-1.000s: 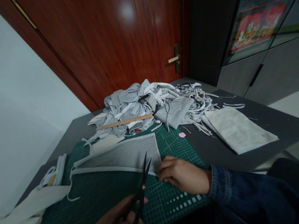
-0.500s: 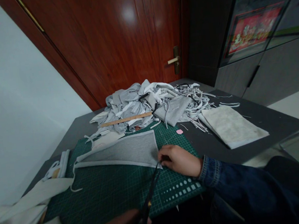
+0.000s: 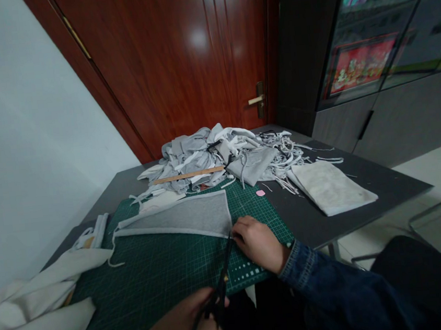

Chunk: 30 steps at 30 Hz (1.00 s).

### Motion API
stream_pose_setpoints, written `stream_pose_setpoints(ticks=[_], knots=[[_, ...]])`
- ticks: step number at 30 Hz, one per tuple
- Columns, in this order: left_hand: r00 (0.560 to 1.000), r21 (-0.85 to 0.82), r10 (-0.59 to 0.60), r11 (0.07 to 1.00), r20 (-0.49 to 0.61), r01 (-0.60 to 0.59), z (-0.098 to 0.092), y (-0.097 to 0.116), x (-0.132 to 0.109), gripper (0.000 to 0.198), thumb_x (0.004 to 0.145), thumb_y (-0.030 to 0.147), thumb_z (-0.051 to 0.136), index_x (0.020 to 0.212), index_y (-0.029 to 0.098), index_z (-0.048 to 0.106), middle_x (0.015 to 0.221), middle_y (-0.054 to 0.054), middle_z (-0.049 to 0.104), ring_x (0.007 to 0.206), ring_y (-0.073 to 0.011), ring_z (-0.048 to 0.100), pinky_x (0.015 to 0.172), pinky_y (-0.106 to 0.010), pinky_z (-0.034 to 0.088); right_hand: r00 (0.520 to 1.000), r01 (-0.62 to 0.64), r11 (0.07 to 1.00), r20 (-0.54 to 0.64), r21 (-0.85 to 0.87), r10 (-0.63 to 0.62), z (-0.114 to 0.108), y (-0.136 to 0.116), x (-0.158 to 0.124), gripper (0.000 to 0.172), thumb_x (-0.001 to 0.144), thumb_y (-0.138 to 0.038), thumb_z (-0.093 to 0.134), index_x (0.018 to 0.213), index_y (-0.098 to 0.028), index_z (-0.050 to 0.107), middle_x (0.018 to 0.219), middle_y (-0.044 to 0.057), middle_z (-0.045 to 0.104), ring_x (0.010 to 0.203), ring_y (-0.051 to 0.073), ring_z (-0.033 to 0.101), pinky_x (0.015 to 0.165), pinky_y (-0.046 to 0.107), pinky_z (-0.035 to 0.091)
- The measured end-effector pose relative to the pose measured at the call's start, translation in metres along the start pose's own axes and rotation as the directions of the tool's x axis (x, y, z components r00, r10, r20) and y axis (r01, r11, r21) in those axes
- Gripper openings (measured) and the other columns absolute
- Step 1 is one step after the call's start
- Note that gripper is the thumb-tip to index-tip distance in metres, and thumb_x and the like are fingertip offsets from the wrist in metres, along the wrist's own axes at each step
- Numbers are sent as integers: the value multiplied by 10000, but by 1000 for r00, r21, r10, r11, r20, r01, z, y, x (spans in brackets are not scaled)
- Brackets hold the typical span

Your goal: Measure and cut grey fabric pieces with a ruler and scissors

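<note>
Head view: left hand [image 3: 208, 324] clamped on black scissors [image 3: 221, 280], tips at grey fabric panel [image 3: 182, 219]. Open right hand [image 3: 258, 244] beside tips; panel runs left.

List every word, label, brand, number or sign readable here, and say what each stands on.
No word, brand or number can be read.
Wooden ruler: marks too small to read.
Green cutting mat: printed marks too blurred to read.
Red picture on the dark cabinet: too blurred to read.
Scissors: no marking visible.

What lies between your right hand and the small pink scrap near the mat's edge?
In the head view, only bare green cutting mat lies between the right hand and the pink scrap.
</note>
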<state>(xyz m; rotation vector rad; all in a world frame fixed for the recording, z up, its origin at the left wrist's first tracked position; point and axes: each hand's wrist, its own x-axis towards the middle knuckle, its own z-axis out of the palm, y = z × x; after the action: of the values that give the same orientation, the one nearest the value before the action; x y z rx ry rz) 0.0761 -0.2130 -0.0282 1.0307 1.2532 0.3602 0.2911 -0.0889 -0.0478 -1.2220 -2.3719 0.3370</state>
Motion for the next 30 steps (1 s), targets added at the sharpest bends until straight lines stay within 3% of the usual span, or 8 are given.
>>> stream_pose_setpoints(ticks=[2,7,10,17,21,30], knots=[[996,15,73,997,-55,-73,8,0,-8,524,894,658,580,1095,187,691,768,-129,773,682,-304,731,660,-400,547,1000,-13,999,-21,-30,12,2,-2,-1,137,1008,-124,614,962,-178,731,1045,69,729,1039,222,651,921,299,499],[997,172,55,984,-51,-46,22,8,-12,378,848,545,664,1047,226,632,742,-52,741,645,-225,688,550,-280,469,997,4,998,-82,-68,-10,7,-2,-4,127,994,-111,636,931,-172,728,1000,79,734,1000,234,666,866,313,507],[996,169,46,985,-70,-33,30,14,-13,308,875,481,642,1033,226,572,791,-40,738,681,-195,686,549,-243,446,989,31,996,-141,-86,-43,13,0,-7,116,976,-104,657,913,-177,723,967,79,735,972,243,671,836,324,509],[988,134,135,983,-72,-124,43,14,-12,149,931,346,598,993,233,525,802,-15,694,706,-170,670,622,-252,474,973,73,994,-214,-84,-89,20,5,-10,128,935,-72,679,896,-190,711,939,66,740,939,231,678,810,308,509],[971,167,209,968,-113,-188,42,12,-2,149,880,315,668,933,246,546,829,-26,696,747,-193,691,679,-297,503,973,76,994,-210,-80,-91,22,6,-11,142,919,-55,679,882,-189,708,923,64,736,924,233,680,809,310,508],[977,92,176,982,-123,-166,51,11,15,143,854,340,682,902,269,568,699,-20,692,701,-234,731,633,-331,510,969,87,996,-228,-19,-89,23,9,-12,170,905,-37,672,881,-204,701,917,52,730,911,220,677,813,300,506]])
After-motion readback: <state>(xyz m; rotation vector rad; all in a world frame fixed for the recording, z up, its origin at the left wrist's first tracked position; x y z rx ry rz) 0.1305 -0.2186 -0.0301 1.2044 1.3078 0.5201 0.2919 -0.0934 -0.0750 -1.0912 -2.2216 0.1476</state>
